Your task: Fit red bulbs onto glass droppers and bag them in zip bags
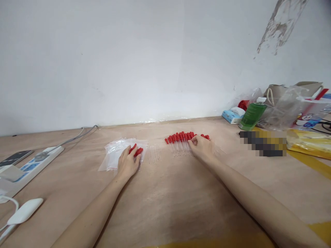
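On the tan tabletop (165, 199), the right hand (202, 147) bends over a row of red-capped droppers (178, 138), fingertips drawn close, though whether they pinch one I cannot tell. Over clear plastic bags (111, 158), the left hand (128, 163) lies loosely spread against red caps (139, 152), near thin clear tubes (154, 154).

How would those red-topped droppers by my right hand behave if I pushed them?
The red-topped droppers would probably roll or skew easily, since they look slim and lie flat. Their thin, clear stems might be fragile, though the view can't confirm glass. Lying close side by side, they would likely nudge one another.
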Demonstrator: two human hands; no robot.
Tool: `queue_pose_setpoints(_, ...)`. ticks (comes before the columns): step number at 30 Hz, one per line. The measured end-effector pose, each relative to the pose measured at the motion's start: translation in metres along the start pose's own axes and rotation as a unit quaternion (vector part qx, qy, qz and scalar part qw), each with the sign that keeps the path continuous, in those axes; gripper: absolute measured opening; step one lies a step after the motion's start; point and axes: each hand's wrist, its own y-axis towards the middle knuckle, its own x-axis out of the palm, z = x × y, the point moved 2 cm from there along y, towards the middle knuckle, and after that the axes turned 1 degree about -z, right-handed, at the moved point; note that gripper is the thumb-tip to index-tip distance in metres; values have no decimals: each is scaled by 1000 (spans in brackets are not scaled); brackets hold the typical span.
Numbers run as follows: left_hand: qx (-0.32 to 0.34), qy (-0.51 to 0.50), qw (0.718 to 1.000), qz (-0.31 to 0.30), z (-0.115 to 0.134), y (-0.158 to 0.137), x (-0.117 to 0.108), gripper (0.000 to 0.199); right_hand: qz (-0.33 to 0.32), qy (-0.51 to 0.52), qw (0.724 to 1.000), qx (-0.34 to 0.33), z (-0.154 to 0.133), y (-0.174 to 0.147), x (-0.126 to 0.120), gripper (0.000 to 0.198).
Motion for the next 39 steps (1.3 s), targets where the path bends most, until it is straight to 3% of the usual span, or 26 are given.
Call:
queue_pose_setpoints(5, 24, -17, 1000, -4, 2, -3, 2, 34, -96, 24, 990, -97, -62, -17, 17, 24)
queue_pose_setpoints(9, 19, -23, 1000, -8, 9, -8, -2, 32, -156, -4, 985, -70, -100, -21, 38, 28)
queue_pose_setpoints(14, -5, -18, 999, -42, 17, -11, -12, 32, -203, -19, 979, -25, -116, -11, 54, 27)
queue_pose_setpoints(22, -86, -25, 993, -72, 4, 19, -28, 34, -215, -20, 976, -2, -120, -6, 59, 26)
queue_pose_setpoints(28, -143, 10, 985, -100, -1, 51, -19, 33, -213, -3, 977, -16, -116, -10, 50, 26)
queue_pose_setpoints(34, -138, 11, 978, -157, -1, 65, -3, 22, -129, 44, 989, -58, -85, -21, 19, 27)
queue_pose_setpoints(39, -120, 27, 983, -140, 2, 60, 1, 20, -77, 54, 993, -78, -53, -34, 4, 21)
